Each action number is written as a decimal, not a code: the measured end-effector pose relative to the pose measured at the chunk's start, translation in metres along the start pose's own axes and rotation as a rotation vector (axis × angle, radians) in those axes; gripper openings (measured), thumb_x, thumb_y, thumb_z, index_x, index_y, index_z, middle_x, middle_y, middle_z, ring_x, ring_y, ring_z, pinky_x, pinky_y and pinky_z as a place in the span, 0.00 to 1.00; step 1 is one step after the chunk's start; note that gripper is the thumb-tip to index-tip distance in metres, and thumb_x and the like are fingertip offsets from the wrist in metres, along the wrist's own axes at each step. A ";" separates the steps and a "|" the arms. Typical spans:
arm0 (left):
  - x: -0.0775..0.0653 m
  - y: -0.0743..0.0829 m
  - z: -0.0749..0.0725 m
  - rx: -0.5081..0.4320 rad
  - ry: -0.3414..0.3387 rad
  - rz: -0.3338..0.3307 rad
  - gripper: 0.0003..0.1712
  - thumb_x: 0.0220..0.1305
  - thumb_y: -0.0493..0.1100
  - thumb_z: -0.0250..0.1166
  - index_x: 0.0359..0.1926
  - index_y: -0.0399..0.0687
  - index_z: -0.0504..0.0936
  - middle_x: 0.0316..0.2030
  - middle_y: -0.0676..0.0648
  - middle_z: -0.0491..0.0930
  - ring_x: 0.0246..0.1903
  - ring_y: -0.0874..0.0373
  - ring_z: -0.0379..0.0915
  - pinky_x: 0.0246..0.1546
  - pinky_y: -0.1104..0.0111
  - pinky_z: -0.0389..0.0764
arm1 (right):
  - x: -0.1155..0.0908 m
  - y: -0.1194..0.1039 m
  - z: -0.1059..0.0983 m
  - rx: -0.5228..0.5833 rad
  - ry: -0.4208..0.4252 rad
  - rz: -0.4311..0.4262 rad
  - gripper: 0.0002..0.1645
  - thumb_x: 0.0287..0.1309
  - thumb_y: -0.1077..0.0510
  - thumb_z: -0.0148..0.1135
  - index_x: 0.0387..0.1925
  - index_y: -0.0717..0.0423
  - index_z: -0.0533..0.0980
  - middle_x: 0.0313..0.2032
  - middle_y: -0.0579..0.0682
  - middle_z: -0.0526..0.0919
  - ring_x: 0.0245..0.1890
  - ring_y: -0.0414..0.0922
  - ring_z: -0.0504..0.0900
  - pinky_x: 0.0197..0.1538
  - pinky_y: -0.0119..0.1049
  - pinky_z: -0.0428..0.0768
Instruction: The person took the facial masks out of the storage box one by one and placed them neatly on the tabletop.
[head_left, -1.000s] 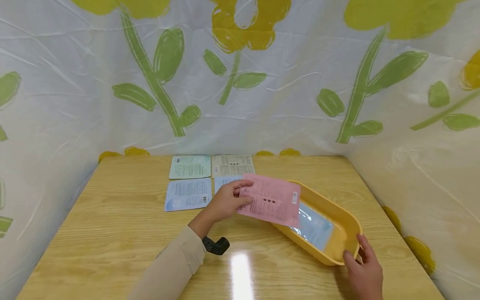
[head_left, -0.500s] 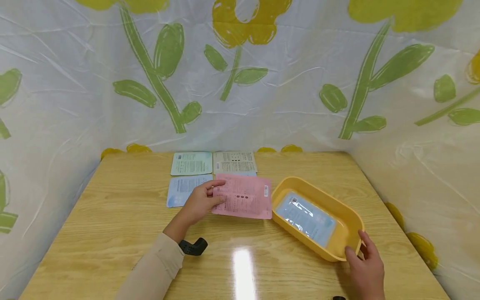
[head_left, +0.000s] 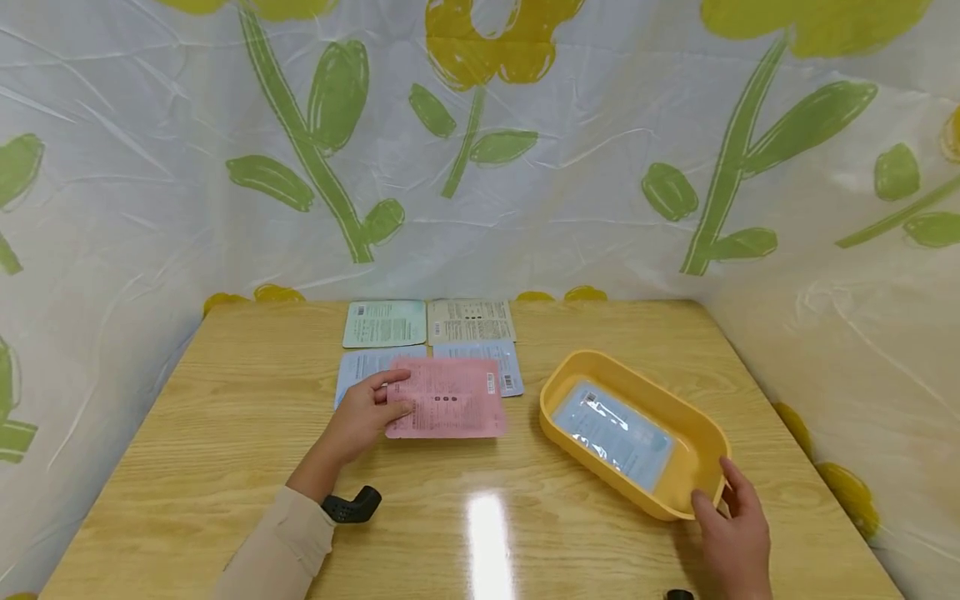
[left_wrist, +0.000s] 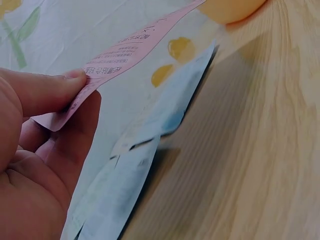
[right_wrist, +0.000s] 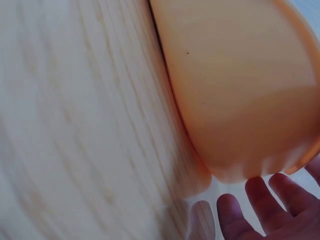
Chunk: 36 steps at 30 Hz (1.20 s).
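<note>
Yellow tray point(head_left: 686, 468) gripped by right hand point(head_left: 737, 533), pink packet point(head_left: 453, 408) pinched by left hand point(head_left: 360, 423).

The tray is held at its near right end between thumb and fingers, with a clear-topped blue packet point(head_left: 617, 437) laid inside. To the left, the pink packet is held by its left edge above the table point(head_left: 187, 467), partly hiding two blue packets point(head_left: 508, 371); beyond, green packet point(head_left: 386, 325) and beige packet point(head_left: 471, 322) are laid side by side.

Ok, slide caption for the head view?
Left hand pinches a pink sachet; right hand grips a yellow tray holding a blue sachet.
</note>
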<state>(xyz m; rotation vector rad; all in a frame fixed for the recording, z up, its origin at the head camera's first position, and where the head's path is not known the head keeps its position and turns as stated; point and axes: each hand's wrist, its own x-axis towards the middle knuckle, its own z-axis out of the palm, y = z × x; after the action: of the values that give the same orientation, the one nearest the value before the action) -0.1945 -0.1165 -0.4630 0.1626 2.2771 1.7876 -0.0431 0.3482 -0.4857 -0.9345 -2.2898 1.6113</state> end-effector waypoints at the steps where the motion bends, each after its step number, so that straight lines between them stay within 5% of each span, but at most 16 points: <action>1: -0.002 -0.002 -0.003 0.004 0.002 0.002 0.31 0.65 0.42 0.71 0.67 0.48 0.74 0.25 0.48 0.76 0.26 0.58 0.71 0.26 0.70 0.74 | 0.000 0.000 0.000 -0.002 0.001 -0.001 0.40 0.71 0.55 0.53 0.79 0.50 0.52 0.78 0.54 0.48 0.73 0.56 0.57 0.38 0.12 0.70; 8: -0.012 -0.020 -0.023 0.069 0.037 -0.034 0.31 0.65 0.42 0.70 0.67 0.45 0.74 0.31 0.46 0.81 0.32 0.57 0.76 0.31 0.69 0.78 | -0.002 0.000 -0.002 -0.069 -0.015 -0.022 0.37 0.72 0.51 0.52 0.78 0.52 0.56 0.78 0.51 0.46 0.75 0.56 0.50 0.56 0.15 0.63; 13: -0.018 -0.030 -0.034 0.076 0.055 -0.057 0.32 0.65 0.43 0.70 0.68 0.45 0.73 0.26 0.47 0.75 0.30 0.57 0.74 0.29 0.70 0.75 | -0.002 -0.001 -0.003 -0.073 -0.006 -0.024 0.37 0.72 0.51 0.53 0.77 0.52 0.57 0.78 0.51 0.47 0.75 0.56 0.51 0.53 0.13 0.63; 25: -0.033 -0.042 -0.059 0.074 0.001 -0.079 0.33 0.65 0.40 0.70 0.68 0.37 0.70 0.36 0.44 0.82 0.35 0.58 0.77 0.35 0.70 0.79 | -0.002 -0.001 -0.002 -0.067 -0.006 -0.043 0.36 0.72 0.52 0.54 0.77 0.55 0.58 0.77 0.53 0.48 0.74 0.58 0.53 0.51 0.12 0.64; 31: -0.039 -0.047 -0.068 0.153 0.002 -0.101 0.34 0.65 0.43 0.70 0.68 0.38 0.72 0.41 0.43 0.81 0.37 0.57 0.75 0.36 0.70 0.78 | -0.001 -0.001 -0.002 -0.075 -0.001 -0.045 0.36 0.71 0.52 0.54 0.76 0.54 0.59 0.77 0.52 0.48 0.74 0.57 0.54 0.45 0.12 0.65; 36: -0.045 -0.048 -0.071 0.156 0.000 -0.146 0.32 0.65 0.40 0.69 0.67 0.36 0.72 0.37 0.45 0.78 0.36 0.56 0.74 0.34 0.70 0.77 | 0.000 -0.001 -0.002 -0.082 0.007 -0.045 0.36 0.71 0.53 0.54 0.76 0.54 0.60 0.77 0.52 0.48 0.73 0.57 0.55 0.46 0.12 0.65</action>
<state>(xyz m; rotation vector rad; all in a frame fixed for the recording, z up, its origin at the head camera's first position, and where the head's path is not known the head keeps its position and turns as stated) -0.1663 -0.2057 -0.4887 0.0223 2.3613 1.5397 -0.0421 0.3492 -0.4844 -0.8979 -2.3712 1.5039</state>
